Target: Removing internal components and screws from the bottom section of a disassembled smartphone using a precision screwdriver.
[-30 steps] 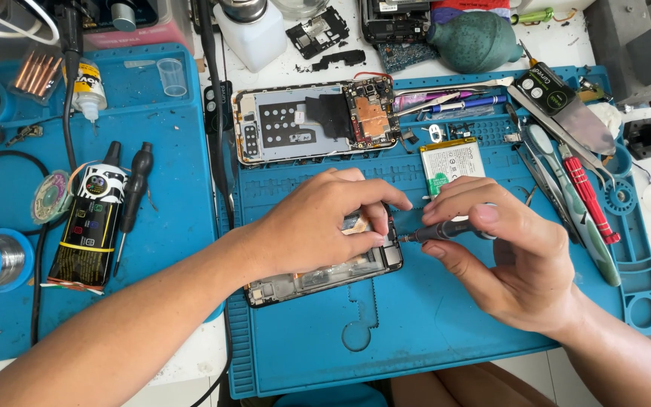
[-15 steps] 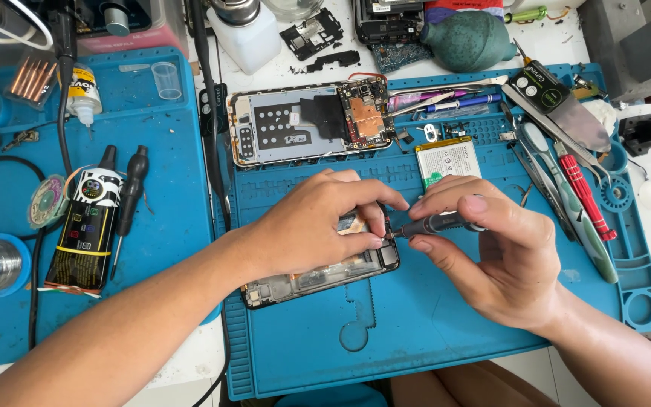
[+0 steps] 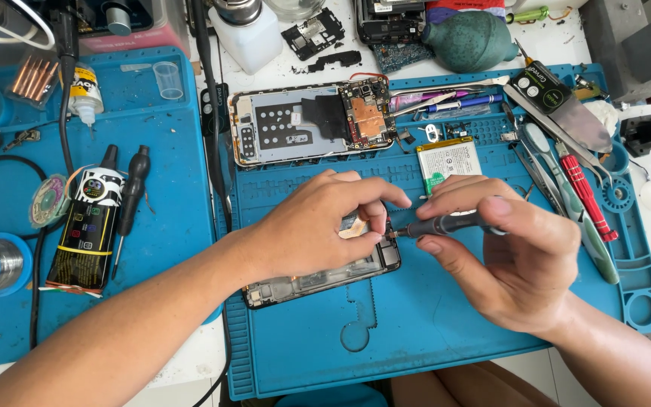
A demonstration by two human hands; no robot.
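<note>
From the head camera, looking down, the person's left hand (image 3: 318,226) lay over the upper end of a dark opened phone frame (image 3: 318,279) that rested flat on the blue work mat (image 3: 446,332), near the mat's middle. Its fingers (image 3: 374,215) were curled and pressed together at the frame's top right corner, pinning it down there. The right hand (image 3: 518,264) pinched a slim dark screwdriver (image 3: 446,224) between thumb and fingertips, held nearly level, with its tip touching the same corner just beside the left fingertips.

Above the hands, a second opened phone (image 3: 310,120) lay face down with its circuit board showing, and just right of it sat a small white battery (image 3: 447,162). Tweezers and a red-handled tool (image 3: 585,192) lay along the mat's right side. On a separate blue mat (image 3: 175,181) to the left stood a black glue tube (image 3: 88,226), next to a black-handled screwdriver (image 3: 131,188), well apart from the hands. A green rubber blower (image 3: 470,39) rested at the top.
</note>
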